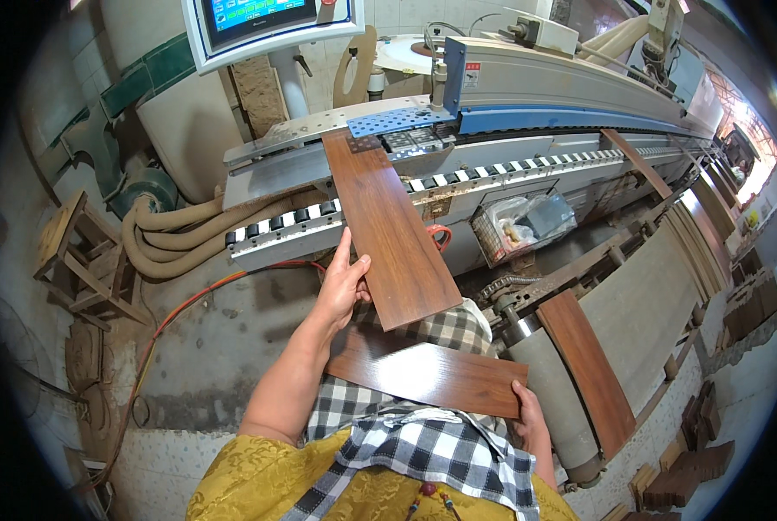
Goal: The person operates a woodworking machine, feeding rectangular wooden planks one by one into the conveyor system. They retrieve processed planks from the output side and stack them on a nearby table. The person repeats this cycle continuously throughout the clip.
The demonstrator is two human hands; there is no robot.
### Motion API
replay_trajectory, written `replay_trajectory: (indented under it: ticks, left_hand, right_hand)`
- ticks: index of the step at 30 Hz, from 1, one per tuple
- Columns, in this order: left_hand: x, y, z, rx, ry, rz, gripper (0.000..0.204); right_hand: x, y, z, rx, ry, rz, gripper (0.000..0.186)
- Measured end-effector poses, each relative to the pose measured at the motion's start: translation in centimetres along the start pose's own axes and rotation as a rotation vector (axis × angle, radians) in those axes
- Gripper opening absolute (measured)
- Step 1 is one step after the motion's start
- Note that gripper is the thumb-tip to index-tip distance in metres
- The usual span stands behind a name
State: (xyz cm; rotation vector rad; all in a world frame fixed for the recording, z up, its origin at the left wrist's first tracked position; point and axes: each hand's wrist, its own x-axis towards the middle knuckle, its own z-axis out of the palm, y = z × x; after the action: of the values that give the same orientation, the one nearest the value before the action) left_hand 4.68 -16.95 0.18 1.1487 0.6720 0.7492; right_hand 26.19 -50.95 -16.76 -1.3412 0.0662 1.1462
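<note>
A long brown wood-grain board [397,234] reaches from near my body to the machine, its far end under the blue perforated plate [388,120]. At its left edge is my left hand [343,282], index finger pointing forward along the side and the thumb against the edge; the other fingers are partly hidden beneath. A second, glossy brown board [466,379] lies crosswise in front of my waist, over a checked apron. My right hand [532,415] grips its right end, with most fingers out of sight behind it.
Black-and-white rollers [293,220] line the machine's front rail. Another board [588,373] rests on a roller conveyor [552,399] at right. A wire basket [527,227] hangs from the machine. At left are a wooden stool [84,260], thick hoses [175,239] and an orange cable [180,317]; a screen [262,19] stands above.
</note>
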Motion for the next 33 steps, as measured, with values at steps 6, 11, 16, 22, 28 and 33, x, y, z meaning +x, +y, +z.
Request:
replay_trajectory:
  ticks: [6, 11, 16, 22, 28, 33]
  left_hand:
    - [1.0, -0.2, 0.7, -0.014, -0.039, -0.026, 0.068]
    - [2.3, -0.8, 2.8, 0.012, -0.031, -0.026, 0.066]
    - [4.0, -1.3, 5.7, 0.036, -0.049, -0.041, 0.066]
    - [6.6, -2.5, 10.0, 0.043, -0.052, -0.059, 0.068]
    - [9.6, -3.9, 14.6, 0.073, -0.072, -0.079, 0.07]
    - [10.8, -3.5, 16.6, 0.091, -0.22, -0.182, 0.07]
  right_hand:
    - [0.2, 0.1, -0.2, 0.002, -0.007, -0.011, 0.054]
    - [0.2, 0.1, -0.2, 0.007, -0.01, -0.017, 0.055]
    - [-0.1, -0.2, 0.1, -0.007, 0.004, -0.013, 0.054]
    - [-0.2, -0.3, 0.3, -0.01, -0.003, -0.024, 0.05]
    - [-0.5, -0.2, 0.4, -0.024, 0.0, -0.053, 0.045]
    - [-0.8, 0.1, 0.5, 0.005, -0.033, -0.098, 0.043]
